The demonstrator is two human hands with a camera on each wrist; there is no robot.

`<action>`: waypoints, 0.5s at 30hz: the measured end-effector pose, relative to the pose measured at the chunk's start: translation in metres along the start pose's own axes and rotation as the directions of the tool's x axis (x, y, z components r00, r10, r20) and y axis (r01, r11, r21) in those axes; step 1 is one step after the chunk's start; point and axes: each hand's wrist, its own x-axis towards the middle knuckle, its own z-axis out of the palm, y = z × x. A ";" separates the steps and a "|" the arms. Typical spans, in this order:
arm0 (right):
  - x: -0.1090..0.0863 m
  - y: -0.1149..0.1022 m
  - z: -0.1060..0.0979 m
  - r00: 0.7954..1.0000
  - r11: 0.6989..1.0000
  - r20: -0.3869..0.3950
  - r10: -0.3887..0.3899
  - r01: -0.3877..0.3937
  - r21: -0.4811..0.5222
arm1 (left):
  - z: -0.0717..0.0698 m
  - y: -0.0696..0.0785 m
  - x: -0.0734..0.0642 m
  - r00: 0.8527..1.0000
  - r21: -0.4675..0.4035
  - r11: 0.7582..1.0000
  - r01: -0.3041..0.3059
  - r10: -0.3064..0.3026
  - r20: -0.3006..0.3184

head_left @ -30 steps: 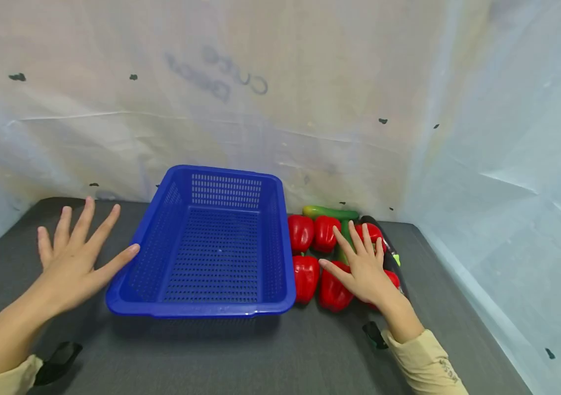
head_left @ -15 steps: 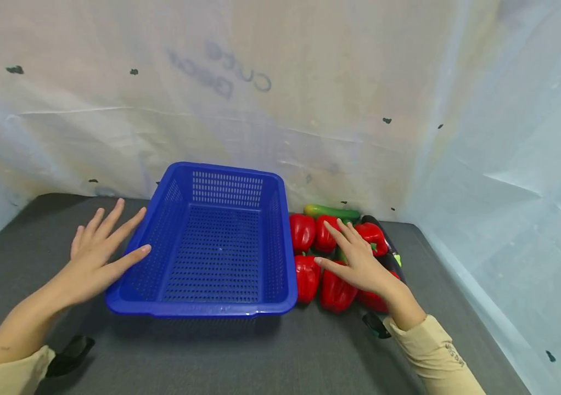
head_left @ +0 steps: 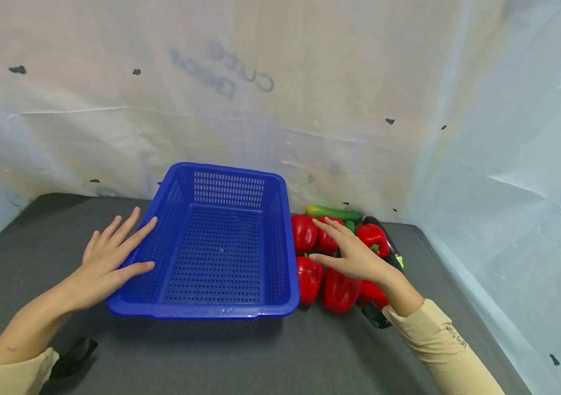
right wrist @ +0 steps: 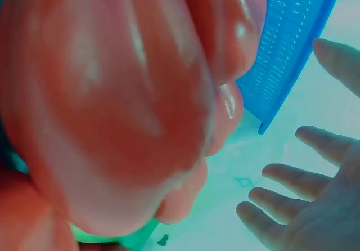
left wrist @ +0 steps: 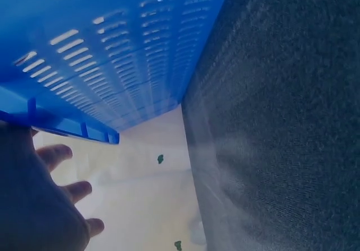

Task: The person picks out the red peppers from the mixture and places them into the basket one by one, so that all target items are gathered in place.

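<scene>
A blue perforated plastic basket (head_left: 221, 311) stands on the dark cloth-covered table, with nothing inside it. My left hand (head_left: 105, 266) is at its left rim, fingers straight and spread, the fingertips overlapping the rim in the head view. In the left wrist view the fingers (left wrist: 79, 190) stretch out beside the basket's outer wall (left wrist: 112, 48). Over the red bell peppers (head_left: 342, 291) to the basket's right, my right hand (head_left: 359, 258) hovers with extended fingers and holds nothing. The right wrist view has a bell pepper (right wrist: 112, 104) very close, the fingers apart from it.
Behind the peppers lies a green cucumber (head_left: 332, 213). A dark eggplant (head_left: 393, 247) lies at the right of the pile. Pale plastic sheeting (head_left: 280, 82) walls off the back and sides. A black strap (head_left: 73, 356) hangs from the left wrist.
My left hand has moved right, up to the basket's left rim. My right hand has shifted slightly left over the peppers, its spread fingers drawing closer together. The basket and vegetables stay put.
</scene>
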 end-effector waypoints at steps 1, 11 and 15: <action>0.002 -0.001 -0.001 1.000 1.000 0.008 -0.004 0.004 0.000 | 0.000 -0.001 0.000 1.000 -0.004 1.000 -0.005 0.005 0.006; 0.031 0.009 -0.005 1.000 1.000 0.013 0.008 -0.008 0.009 | 0.004 -0.010 -0.001 0.999 -0.077 0.996 -0.045 0.045 -0.005; 0.039 0.017 -0.004 1.000 1.000 -0.001 -0.002 0.002 -0.020 | 0.006 -0.010 0.001 0.998 -0.109 0.993 -0.054 0.052 -0.018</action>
